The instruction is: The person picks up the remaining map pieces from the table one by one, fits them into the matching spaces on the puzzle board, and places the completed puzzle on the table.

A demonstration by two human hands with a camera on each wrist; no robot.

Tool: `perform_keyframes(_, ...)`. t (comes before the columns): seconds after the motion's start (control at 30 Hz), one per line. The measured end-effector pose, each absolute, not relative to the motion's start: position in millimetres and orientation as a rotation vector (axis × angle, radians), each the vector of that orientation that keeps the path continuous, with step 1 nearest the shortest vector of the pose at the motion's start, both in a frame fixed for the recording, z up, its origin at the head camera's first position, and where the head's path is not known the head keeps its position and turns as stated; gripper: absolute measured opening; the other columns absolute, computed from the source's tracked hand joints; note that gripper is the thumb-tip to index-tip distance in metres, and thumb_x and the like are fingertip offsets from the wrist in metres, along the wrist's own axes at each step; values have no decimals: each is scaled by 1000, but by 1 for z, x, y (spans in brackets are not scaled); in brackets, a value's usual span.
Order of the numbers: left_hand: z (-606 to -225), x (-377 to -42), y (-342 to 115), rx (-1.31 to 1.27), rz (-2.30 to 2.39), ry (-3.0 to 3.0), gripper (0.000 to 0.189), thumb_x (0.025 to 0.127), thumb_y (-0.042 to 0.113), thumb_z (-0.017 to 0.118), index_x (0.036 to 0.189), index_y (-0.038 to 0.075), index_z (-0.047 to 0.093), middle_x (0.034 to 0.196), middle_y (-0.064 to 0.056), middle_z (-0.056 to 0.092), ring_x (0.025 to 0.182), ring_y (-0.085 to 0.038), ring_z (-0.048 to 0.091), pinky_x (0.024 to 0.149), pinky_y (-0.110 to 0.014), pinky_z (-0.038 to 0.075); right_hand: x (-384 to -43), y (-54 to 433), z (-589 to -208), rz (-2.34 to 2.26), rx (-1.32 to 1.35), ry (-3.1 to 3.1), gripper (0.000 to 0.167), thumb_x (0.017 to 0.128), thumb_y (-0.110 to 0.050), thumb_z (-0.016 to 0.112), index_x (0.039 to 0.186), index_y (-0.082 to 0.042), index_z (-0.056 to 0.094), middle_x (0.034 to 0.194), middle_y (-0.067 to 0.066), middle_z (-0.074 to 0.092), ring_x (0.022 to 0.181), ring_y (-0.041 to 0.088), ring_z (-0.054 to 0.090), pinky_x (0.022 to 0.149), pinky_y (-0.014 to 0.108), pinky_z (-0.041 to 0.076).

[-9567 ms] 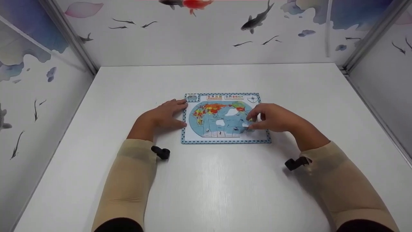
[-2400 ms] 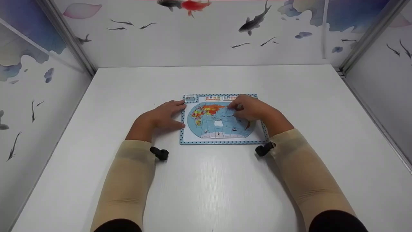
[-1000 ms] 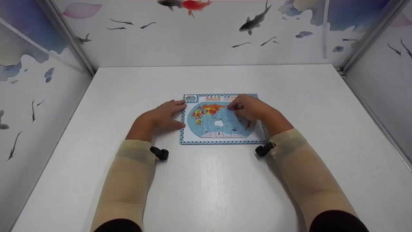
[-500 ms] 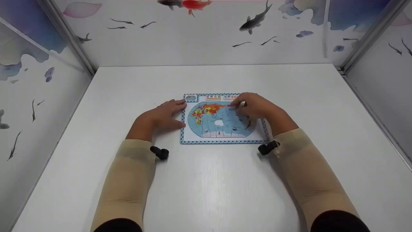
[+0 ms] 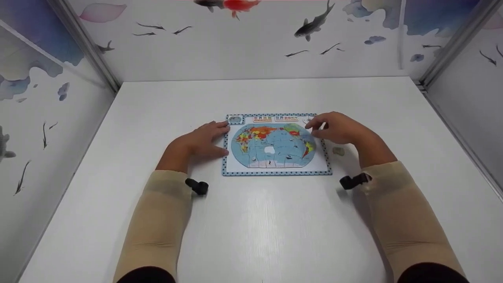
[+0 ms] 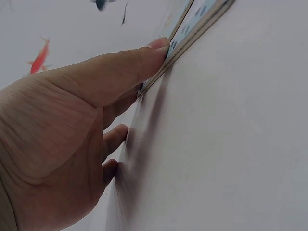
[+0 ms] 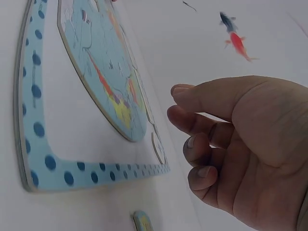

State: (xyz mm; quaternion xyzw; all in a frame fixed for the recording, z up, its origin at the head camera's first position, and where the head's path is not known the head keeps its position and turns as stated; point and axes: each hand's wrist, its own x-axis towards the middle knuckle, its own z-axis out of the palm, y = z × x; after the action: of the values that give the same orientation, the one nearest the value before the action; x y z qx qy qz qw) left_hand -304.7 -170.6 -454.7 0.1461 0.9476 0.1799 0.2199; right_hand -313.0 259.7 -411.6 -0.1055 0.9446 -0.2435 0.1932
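Note:
A world map jigsaw puzzle (image 5: 283,137) with a dotted blue border lies on the table. One white gap (image 5: 269,150) shows near the middle of its ocean. My left hand (image 5: 202,139) touches the board's left edge with extended fingers and thumb; the left wrist view shows the thumb (image 6: 139,62) against the border. Over the upper right edge hovers my right hand (image 5: 338,127), fingers loosely bent and nothing between them. In the right wrist view that hand (image 7: 240,144) is apart from the board. A loose puzzle piece (image 5: 338,151) lies just right of the board.
The white table (image 5: 251,228) extends around the board. A white panel (image 5: 243,51) with painted fish stands behind it, and side panels flank it. Black wrist cameras (image 5: 196,186) are strapped on both forearms.
Two gaps seen in the map earlier, upper middle and lower right, are filled. My right hand has lifted off the map and moved right, uncovering the loose piece. My left hand stays put.

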Motion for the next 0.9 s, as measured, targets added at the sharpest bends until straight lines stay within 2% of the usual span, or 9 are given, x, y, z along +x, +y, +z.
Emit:
perform_keyframes(0.4, -454, -305, -171, 397, 497, 2623, 92, 95, 54, 76, 170, 44, 24, 182, 14, 11, 172, -25, 0, 137, -60, 13, -298, 298, -413, -639, -271, 2647, 35, 105, -30, 68, 140, -28, 71, 128, 4, 67, 112, 30, 57, 86, 37, 54)
perform_keyframes(0.63, -453, -303, -170, 390, 484, 2640, 93, 94, 54, 77, 170, 43, 25, 182, 12, 13, 172, -25, 1, 137, -59, 14, -293, 319, -417, -624, -258, 2639, 38, 101, -32, 75, 138, -27, 72, 129, 5, 69, 113, 30, 61, 88, 36, 55)
perform_keyframes(0.9, -455, -304, -169, 400, 479, 2637, 92, 95, 54, 76, 170, 41, 25, 182, 14, 12, 172, -24, 0, 137, -59, 13, -290, 335, -423, -581, -216, 2641, 44, 97, -34, 79, 139, -26, 71, 134, 9, 67, 119, 34, 61, 91, 41, 59)
